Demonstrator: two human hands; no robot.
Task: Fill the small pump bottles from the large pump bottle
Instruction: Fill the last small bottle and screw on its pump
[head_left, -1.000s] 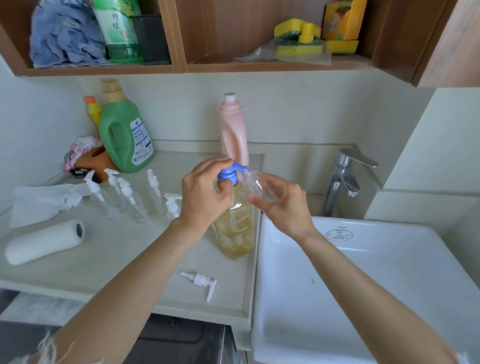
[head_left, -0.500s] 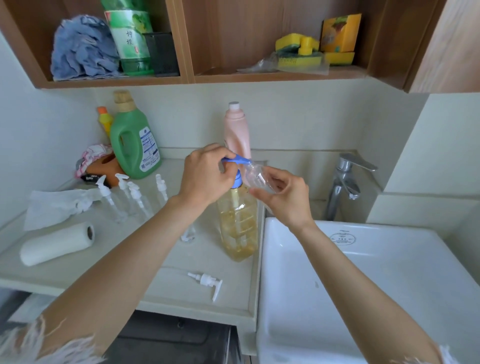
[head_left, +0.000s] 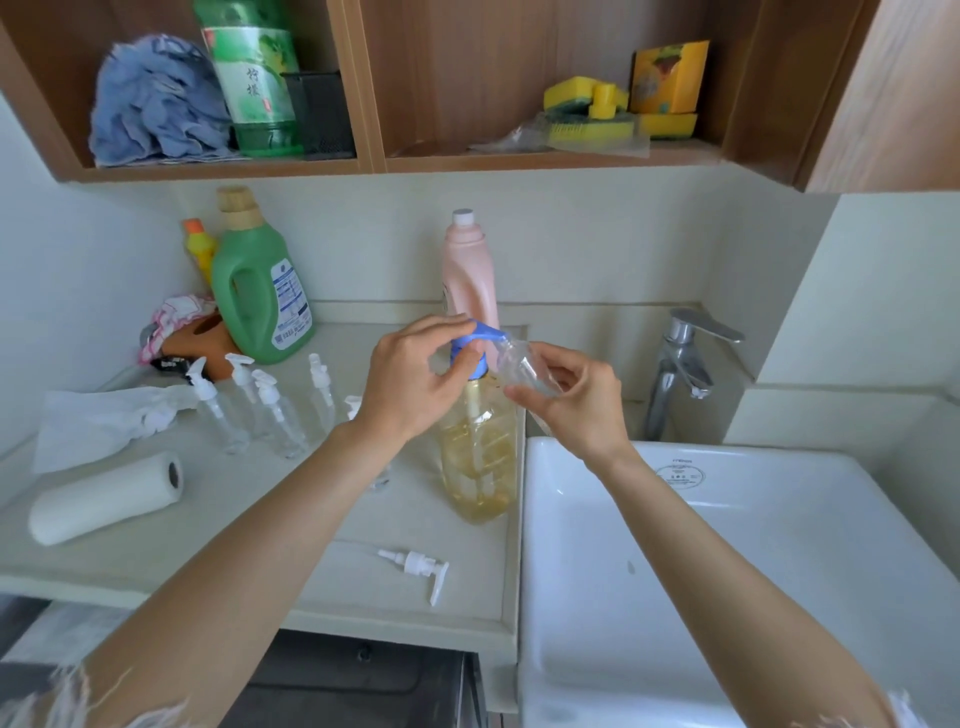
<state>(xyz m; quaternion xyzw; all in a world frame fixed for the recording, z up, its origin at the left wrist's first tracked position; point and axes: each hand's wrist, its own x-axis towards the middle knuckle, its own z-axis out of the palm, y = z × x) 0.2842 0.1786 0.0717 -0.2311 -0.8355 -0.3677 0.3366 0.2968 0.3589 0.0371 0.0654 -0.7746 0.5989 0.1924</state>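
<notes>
My left hand (head_left: 415, 387) sits on the blue pump (head_left: 475, 345) of the big bottle (head_left: 480, 457), fingers curled over the head and thumb against its collar. The bottle stands upright under that hand, amber liquid inside, at the counter's (head_left: 208, 530) edge beside the sink (head_left: 727, 571). My right hand (head_left: 576, 405) pinches a clear small bottle (head_left: 524, 366), tilted, its mouth right at the pump's spout. Left of my left hand, past the wrist, stand more small bottles (head_left: 270, 410) with white pumps. Below the grip a loose pump (head_left: 421, 566) lies flat. A pink bottle (head_left: 470, 275) stands just behind the blue pump.
</notes>
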